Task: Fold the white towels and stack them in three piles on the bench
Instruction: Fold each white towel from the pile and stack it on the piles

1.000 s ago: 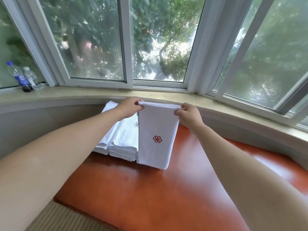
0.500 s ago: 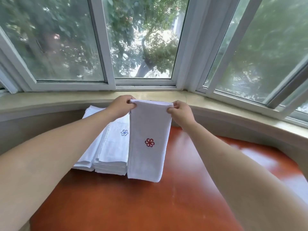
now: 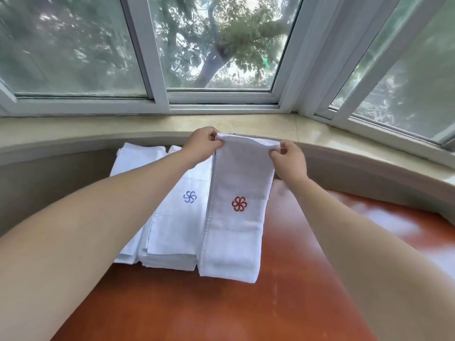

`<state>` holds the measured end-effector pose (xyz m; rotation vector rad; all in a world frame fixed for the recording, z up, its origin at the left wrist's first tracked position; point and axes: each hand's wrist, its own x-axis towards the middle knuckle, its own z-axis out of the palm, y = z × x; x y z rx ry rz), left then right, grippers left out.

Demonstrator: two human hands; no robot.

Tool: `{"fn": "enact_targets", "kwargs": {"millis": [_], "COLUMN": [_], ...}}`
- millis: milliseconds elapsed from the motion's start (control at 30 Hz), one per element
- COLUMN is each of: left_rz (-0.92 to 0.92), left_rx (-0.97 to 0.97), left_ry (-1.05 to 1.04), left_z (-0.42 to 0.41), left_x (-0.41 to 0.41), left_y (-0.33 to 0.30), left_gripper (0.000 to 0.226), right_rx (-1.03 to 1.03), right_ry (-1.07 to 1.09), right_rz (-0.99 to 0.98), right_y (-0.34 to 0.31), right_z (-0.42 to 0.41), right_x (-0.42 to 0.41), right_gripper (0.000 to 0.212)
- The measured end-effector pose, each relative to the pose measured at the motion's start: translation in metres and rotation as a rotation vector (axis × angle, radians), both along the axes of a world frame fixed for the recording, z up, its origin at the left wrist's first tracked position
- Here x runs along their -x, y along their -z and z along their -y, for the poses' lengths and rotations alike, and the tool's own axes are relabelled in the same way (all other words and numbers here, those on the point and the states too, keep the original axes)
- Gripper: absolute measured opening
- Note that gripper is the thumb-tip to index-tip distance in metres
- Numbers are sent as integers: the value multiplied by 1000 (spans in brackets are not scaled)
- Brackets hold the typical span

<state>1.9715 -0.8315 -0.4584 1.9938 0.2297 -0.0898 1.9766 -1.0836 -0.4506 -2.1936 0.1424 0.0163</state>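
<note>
A folded white towel with a red flower emblem (image 3: 236, 227) stretches from my hands down to the reddish-brown bench (image 3: 246, 311), its near end resting on the wood. My left hand (image 3: 203, 146) pinches its far left corner, and my right hand (image 3: 289, 161) pinches the far right corner. Just left of it sits a pile of folded white towels topped by one with a blue flower emblem (image 3: 182, 217). Another white pile (image 3: 134, 161) lies further left, partly hidden by my left forearm.
A beige stone windowsill (image 3: 98, 129) curves behind the bench, with a low beige wall below it. White-framed windows (image 3: 157, 70) rise above, trees outside. Bare bench surface extends to the right and toward me.
The view has shifted right and down, so the bottles on the sill have left the frame. The held towel has come lower, its near end now resting on the bench beside the blue-emblem pile.
</note>
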Motion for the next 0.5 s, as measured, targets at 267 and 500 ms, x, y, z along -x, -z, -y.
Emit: {"fn": "enact_targets", "kwargs": {"millis": [267, 500], "left_rz": [-117, -159], "left_rx": [-75, -113], "left_ry": [16, -16], "left_z": [-8, -23], "left_x": [-81, -116], "left_y": [80, 141], "left_gripper": [20, 5], "right_rx": [41, 35], "right_ry": [94, 89], "right_rz": [-46, -114], "right_y": [83, 146], "right_z": [-18, -39], "right_x": [-73, -115], "right_gripper": [13, 16]}}
